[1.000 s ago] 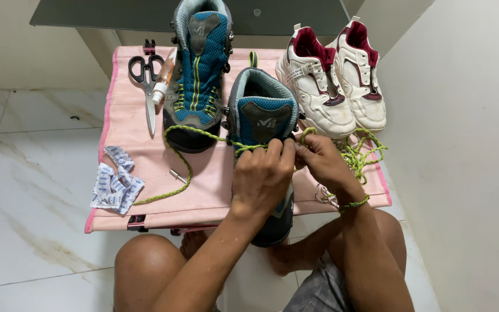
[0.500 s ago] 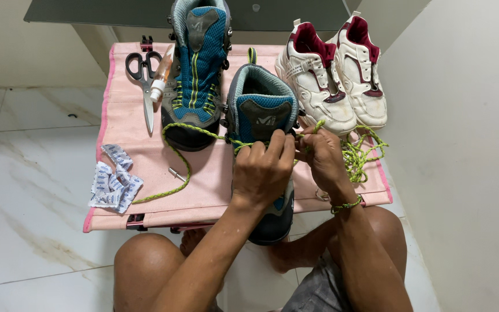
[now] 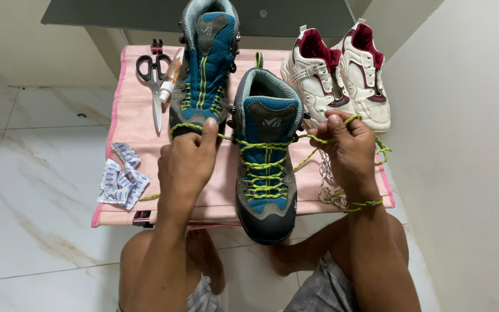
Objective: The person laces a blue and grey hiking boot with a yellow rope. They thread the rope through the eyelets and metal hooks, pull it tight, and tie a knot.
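A blue and grey hiking boot (image 3: 267,156) stands toe toward me on a pink table (image 3: 134,127), laced partway with a yellow-green lace (image 3: 261,170). My left hand (image 3: 186,164) pinches the lace's left end, stretched out to the left of the boot. The right end is pulled out to the right by my right hand (image 3: 347,147), with spare lace looped around that wrist. A second matching boot (image 3: 206,63) stands behind and to the left.
Two white and maroon sneakers (image 3: 342,72) sit at the table's back right, beside a white wall. Scissors (image 3: 152,81) and a small tube (image 3: 170,78) lie at the back left. Several small white packets (image 3: 121,179) lie at the left front edge. My knees are below the table.
My hands were together over the near boot's top. They have drawn apart sideways, pulling the lace ends taut left and right and uncovering the boot.
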